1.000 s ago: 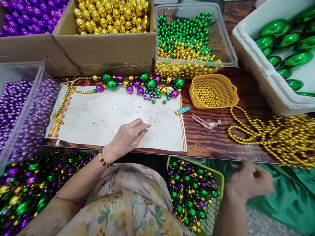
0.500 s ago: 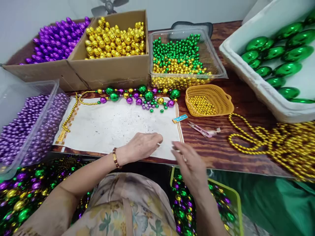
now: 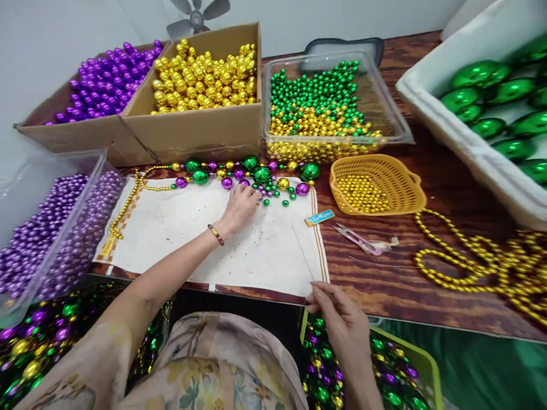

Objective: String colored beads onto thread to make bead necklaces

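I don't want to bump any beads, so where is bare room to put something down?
On the speckled white cloth, between the gold strand and left hand. Also the wood between the right hand and gold bead pile. Crowded: the cloth's back edge, with colourful beads.

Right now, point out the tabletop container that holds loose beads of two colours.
The clear plastic tub just beyond the orange basket: it holds green beads and gold beads, while each of the others shows just one colour.

Thin str. needle (image 3: 303, 252) slants over wht. cloth (image 3: 273, 250), sm. grn. beads (image 3: 266, 203) nr. far edge.
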A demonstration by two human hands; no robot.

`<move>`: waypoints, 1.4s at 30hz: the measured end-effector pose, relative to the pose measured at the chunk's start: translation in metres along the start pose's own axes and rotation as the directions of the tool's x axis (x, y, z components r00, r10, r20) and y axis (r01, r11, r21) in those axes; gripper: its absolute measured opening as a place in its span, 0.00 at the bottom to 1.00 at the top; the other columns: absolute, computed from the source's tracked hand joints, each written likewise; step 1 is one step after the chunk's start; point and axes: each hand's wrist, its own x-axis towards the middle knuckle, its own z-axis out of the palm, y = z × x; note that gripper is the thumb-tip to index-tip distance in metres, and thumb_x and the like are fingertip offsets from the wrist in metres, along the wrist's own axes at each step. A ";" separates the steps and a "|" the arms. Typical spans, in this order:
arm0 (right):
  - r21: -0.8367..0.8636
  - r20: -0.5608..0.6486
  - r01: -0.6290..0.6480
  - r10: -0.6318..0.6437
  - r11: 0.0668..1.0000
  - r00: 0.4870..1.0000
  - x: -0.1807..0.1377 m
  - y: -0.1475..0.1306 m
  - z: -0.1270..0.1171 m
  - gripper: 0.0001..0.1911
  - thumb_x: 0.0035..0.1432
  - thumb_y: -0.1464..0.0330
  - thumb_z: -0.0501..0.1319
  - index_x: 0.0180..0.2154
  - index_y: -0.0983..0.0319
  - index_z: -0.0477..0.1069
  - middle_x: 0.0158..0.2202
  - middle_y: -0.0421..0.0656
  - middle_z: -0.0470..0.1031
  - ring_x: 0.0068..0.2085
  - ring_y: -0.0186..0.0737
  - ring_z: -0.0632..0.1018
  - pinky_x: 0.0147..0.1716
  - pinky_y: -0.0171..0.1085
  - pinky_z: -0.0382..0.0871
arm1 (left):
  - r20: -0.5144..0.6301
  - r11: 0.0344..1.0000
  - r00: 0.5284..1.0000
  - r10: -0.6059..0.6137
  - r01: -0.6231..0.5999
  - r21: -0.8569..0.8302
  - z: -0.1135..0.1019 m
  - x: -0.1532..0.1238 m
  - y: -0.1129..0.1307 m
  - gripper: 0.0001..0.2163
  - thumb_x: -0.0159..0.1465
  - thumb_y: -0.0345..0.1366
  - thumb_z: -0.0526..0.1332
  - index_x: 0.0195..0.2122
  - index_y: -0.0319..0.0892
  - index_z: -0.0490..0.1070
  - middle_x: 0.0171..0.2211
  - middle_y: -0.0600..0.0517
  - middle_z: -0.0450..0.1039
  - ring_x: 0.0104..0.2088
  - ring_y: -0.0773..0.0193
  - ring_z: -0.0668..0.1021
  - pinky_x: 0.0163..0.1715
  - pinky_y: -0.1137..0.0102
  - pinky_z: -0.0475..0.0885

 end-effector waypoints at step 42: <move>0.021 0.080 0.283 -0.284 0.959 0.956 0.006 -0.043 0.065 0.08 0.66 0.68 0.60 0.39 0.60 0.78 0.27 0.38 0.71 0.28 0.34 0.73 0.27 0.33 0.66 | 0.444 -0.172 0.885 -0.140 0.420 -0.891 -0.037 -0.039 0.010 0.19 0.63 0.53 0.65 0.37 0.40 0.80 0.23 0.54 0.69 0.26 0.70 0.74 0.40 0.65 0.75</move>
